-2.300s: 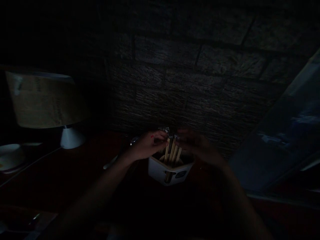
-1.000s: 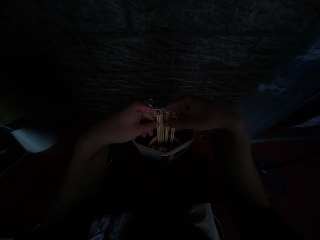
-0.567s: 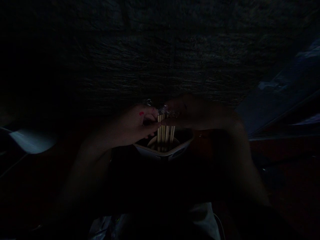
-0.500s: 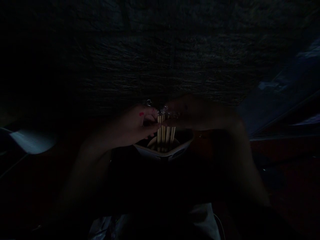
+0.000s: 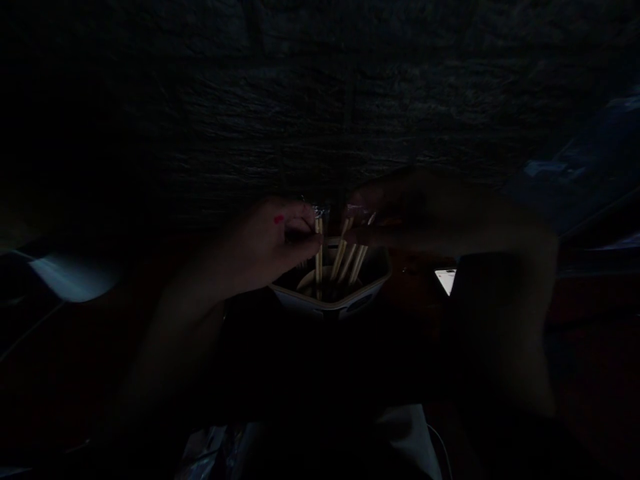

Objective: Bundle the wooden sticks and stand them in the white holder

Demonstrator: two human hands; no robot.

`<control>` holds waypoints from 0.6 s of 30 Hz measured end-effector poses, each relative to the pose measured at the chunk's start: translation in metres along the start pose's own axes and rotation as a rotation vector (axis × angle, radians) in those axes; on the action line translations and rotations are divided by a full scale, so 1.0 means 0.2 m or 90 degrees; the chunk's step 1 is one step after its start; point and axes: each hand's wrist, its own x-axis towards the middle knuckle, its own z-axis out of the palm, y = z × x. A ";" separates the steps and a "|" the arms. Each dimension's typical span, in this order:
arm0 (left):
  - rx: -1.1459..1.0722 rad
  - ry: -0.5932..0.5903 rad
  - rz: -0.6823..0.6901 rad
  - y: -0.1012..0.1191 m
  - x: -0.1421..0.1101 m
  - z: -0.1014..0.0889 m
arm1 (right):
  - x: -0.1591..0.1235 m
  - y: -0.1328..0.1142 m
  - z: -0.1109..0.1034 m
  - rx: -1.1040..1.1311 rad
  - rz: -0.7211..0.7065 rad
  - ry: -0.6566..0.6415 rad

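Note:
The scene is very dark. My left hand (image 5: 267, 243) pinches an upright wooden stick (image 5: 318, 257) near its foil-wrapped top. My right hand (image 5: 400, 213) grips two or three other wooden sticks (image 5: 350, 257), now tilted to the right. All the sticks stand in a white box-like holder (image 5: 330, 303) with a pale ring inside it. Both hands hover just above the holder's rim, almost touching each other.
A dark brick-textured wall (image 5: 320, 120) fills the background. A pale lamp base (image 5: 75, 280) sits at the left. A small bright rectangle (image 5: 445, 280) glows right of the holder. Crumpled pale material (image 5: 400, 440) lies at the bottom.
My right hand has pulled its sticks rightward and tilted them away from the stick in my left hand, opening a gap in the bundle. The bright rectangle has appeared beside the holder.

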 end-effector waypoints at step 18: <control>-0.073 -0.090 -0.039 -0.02 0.02 0.01 | 0.03 -0.02 0.05 -0.068 0.012 -0.100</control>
